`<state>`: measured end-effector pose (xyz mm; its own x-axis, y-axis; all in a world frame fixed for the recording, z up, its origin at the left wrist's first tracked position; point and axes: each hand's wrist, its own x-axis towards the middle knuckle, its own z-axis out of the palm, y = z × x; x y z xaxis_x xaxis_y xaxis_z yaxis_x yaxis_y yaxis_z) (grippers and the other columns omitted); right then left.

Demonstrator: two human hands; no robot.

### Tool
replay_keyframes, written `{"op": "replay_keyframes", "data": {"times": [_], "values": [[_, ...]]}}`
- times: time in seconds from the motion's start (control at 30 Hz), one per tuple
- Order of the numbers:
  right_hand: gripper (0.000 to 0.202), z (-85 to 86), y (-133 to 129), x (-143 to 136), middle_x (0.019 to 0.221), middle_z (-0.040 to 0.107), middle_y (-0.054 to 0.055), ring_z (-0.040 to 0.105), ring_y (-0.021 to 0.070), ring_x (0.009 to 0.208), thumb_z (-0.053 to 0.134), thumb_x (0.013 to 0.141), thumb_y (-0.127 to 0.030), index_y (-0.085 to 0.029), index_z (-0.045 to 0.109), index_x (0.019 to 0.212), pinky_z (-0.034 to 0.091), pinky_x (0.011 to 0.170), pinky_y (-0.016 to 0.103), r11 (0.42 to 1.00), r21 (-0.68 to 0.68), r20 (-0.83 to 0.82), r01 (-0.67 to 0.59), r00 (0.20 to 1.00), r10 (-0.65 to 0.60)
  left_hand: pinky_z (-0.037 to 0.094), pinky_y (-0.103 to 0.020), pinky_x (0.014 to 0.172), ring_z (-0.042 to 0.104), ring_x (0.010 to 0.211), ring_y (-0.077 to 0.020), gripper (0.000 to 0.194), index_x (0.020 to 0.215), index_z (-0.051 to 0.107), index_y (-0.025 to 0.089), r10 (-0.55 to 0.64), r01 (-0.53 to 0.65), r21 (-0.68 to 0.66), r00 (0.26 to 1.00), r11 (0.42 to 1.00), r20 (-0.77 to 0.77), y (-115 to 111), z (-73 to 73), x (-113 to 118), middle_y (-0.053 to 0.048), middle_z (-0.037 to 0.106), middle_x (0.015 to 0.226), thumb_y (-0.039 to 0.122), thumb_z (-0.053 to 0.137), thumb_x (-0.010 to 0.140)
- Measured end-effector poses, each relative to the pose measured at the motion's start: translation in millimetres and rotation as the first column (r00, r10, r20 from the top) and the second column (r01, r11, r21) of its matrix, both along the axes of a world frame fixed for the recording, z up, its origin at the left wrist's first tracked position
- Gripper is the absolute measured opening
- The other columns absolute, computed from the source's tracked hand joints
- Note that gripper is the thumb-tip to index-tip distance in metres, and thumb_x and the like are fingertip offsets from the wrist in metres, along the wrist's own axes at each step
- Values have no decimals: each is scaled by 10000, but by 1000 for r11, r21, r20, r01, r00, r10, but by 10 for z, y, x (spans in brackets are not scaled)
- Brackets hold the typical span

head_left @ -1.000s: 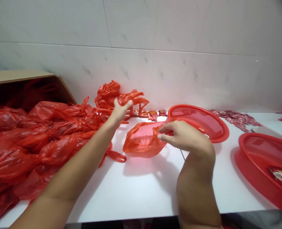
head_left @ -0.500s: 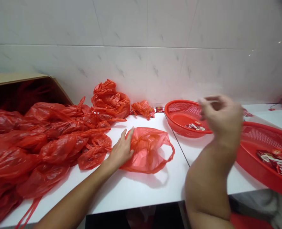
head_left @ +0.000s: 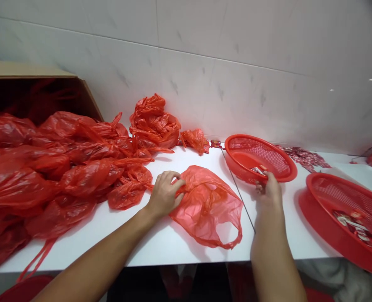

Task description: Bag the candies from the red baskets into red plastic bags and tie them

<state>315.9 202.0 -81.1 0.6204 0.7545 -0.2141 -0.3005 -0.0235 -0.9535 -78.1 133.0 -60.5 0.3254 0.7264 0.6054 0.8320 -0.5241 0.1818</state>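
Left hand (head_left: pixel 165 193) pinching bag (head_left: pixel 209 205) edge; right hand (head_left: pixel 269 189), at 3 o'clock, gripping basket (head_left: pixel 261 157) rim.

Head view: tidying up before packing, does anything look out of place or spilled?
Yes. Small red packets lie scattered loose on the counter behind the basket, not in it. The large basket at right sits tilted. Filled bags sprawl from the carton.

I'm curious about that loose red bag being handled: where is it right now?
The loose red bag lies on the white table, centre of the head view, under the left hand, left of the round red basket.
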Motion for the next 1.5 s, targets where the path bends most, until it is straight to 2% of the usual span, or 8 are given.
{"op": "replay_keyframes", "data": {"times": [0.13, 0.4, 0.57, 0.77, 1.0, 1.23, 1.33, 1.5], "values": [[213, 14, 20, -61, 637, 663, 0, 545, 103, 440, 634, 799, -359, -194, 576, 920, 420, 411, 178, 999, 8, -102, -35, 994, 36, 508, -384, 823, 654, 871, -229, 208, 955, 714, 223, -55, 70, -181, 995, 981, 86, 12, -24, 8, -65, 731, 942, 288, 525, 1011], [153, 341, -296, -346, 708, 723, 26, 676, 127, 596, 628, 785, -294, -186, 661, 889, 564, 577, 211, 965, 181, -262, -192, 936, 235, 420, -326, 668, 602, 665, -193, 268, 775, 612, 209, 216, -138, -293, 943, 946, 254, 45, -12, -21, -22, 670, 739, 323, 507, 993], [123, 683, -866, -715, 846, 790, -22, 743, 171, 731, 722, 813, -334, -259, 708, 909, 652, 823, 409, 882, 295, -289, -366, 846, 448, 443, -317, 692, 619, 700, -186, 258, 768, 594, 206, 262, -129, -335, 881, 933, 393, 103, 18, -70, -27, 682, 806, 377, 551, 956], [144, 894, -1470, -1008, 958, 815, -19, 770, 228, 812, 647, 905, -417, -320, 752, 921, 585, 970, 630, 779, 303, -252, -549, 742, 621, 414, -282, 597, 606, 620, -170, 288, 745, 610, 207, 302, -68, -437, 816, 897, 493, 123, 36, -67, 1, 669, 707, 442, 598, 911], [263, 888, -1660, -1112, 1242, 777, 34, 738, 306, 1138, 641, 915, -379, -314, 742, 1148, 544, 1033, 675, 798, 278, -311, -535, 736, 601, 426, -267, 574, 599, 568, -158, 239, 723, 644, 185, 325, 51, -492, 691, 869, 646, 158, 62, -61, -12, 680, 658, 384, 617, 852], [318, 940, -1779, -968, 1180, 794, 18, 719, 332, 1174, 618, 890, -313, -372, 743, 1176, 500, 1037, 774, 812, 431, -279, -393, 798, 535, 402, -235, 514, 560, 534, -134, 321, 708, 624, 173, 410, 290, -520, 364, 803, 836, 186, 31, -67, 11, 639, 613, 436, 807, 692], [334, 981, -1825, -921, 1215, 784, 13, 719, 347, 1174, 607, 893, -305, -393, 739, 1186, 507, 984, 815, 795, 478, -259, -374, 805, 534, 436, -251, 504, 577, 519, -145, 350, 757, 637, 170, 428, 343, -524, 318, 780, 846, 209, 8, -61, 1, 657, 643, 464, 811, 680], [408, 962, -1790, -992, 1288, 760, 7, 702, 316, 1221, 607, 902, -303, -414, 703, 1283, 484, 1061, 767, 793, 483, -232, -372, 818, 526, 468, -268, 472, 624, 510, -175, 377, 792, 632, 174, 467, 427, -531, 253, 732, 847, 209, 19, -41, -20, 676, 653, 465, 826, 652]]}}
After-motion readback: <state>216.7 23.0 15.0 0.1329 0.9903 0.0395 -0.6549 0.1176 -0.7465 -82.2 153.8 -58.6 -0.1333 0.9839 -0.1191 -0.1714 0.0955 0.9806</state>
